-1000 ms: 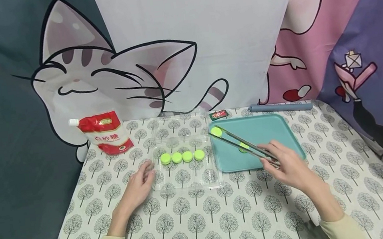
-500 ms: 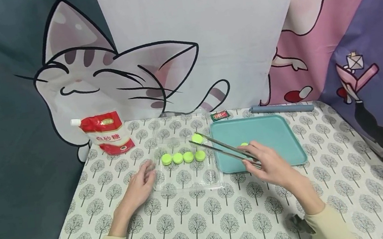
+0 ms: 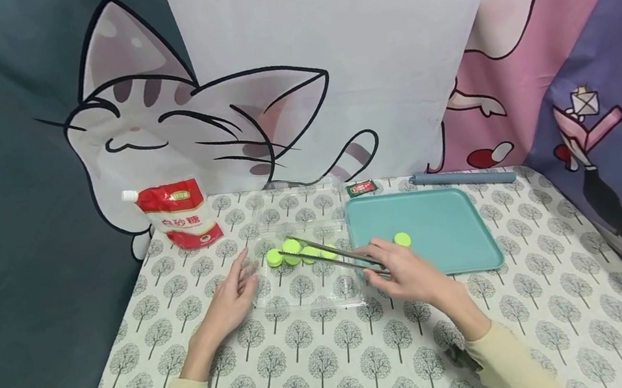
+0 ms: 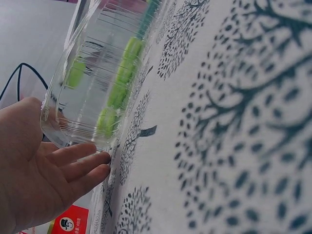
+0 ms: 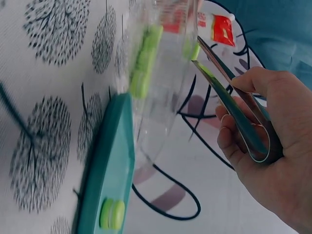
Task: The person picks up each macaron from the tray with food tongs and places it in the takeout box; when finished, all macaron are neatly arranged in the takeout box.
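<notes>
A clear plastic box (image 3: 309, 304) lies on the patterned cloth with a row of light green macarons (image 3: 275, 258) inside. My left hand (image 3: 234, 298) rests at its left side; in the left wrist view the extended fingers (image 4: 80, 168) lie along the box's end wall. My right hand (image 3: 402, 268) holds metal tongs (image 3: 349, 256), thumb and fingers curled round their arms. Between the tong tips a green macaron (image 5: 191, 50) is pinched, above the row; the tongs partly cover the macarons behind. Another macaron (image 3: 402, 239) sits on the teal tray (image 3: 438, 216).
A red and white spouted bag (image 3: 181, 216) stands at the back left. Behind the tray lie a small green and red packet (image 3: 361, 188) and a grey-blue rod (image 3: 464, 178). The box's clear lid part (image 3: 301, 205) extends backward. Cartoon curtains hang behind the table.
My right hand has moved left, carrying the macaron in the tongs from the tray to above the row in the box. My left hand stays by the box's left side.
</notes>
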Motion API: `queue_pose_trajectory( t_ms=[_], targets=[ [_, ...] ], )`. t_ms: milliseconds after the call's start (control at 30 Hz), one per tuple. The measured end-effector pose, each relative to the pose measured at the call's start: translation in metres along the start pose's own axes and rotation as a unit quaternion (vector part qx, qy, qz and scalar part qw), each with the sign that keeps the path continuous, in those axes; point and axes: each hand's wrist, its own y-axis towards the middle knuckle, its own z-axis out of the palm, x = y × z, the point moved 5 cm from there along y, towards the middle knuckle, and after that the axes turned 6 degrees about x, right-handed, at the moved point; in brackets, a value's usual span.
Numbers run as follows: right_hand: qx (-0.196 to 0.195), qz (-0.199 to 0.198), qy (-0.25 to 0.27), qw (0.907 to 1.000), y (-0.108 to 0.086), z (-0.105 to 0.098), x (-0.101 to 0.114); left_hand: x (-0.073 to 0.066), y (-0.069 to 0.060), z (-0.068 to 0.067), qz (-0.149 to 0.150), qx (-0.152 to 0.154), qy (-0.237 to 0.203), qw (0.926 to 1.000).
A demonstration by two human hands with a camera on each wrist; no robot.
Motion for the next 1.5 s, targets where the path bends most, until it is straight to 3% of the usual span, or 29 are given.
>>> queue_pose_trajectory(
  t_ms=[533,1033,1500],
  targets=[
    [0.067,0.004,0.006,0.9977,0.022,0.028,0.007,0.001,0.001,0.002,-0.007,0.005,0.006,0.9999],
    [0.08,-0.013,0.0,0.9967,0.031,0.041,0.013,-0.001,0.001,0.001,-0.006,0.005,0.012,0.9999],
    [0.059,-0.009,0.028,0.9978,0.024,0.039,0.008,-0.001,-0.001,0.002,-0.015,0.006,0.011,0.9998]
  ],
)
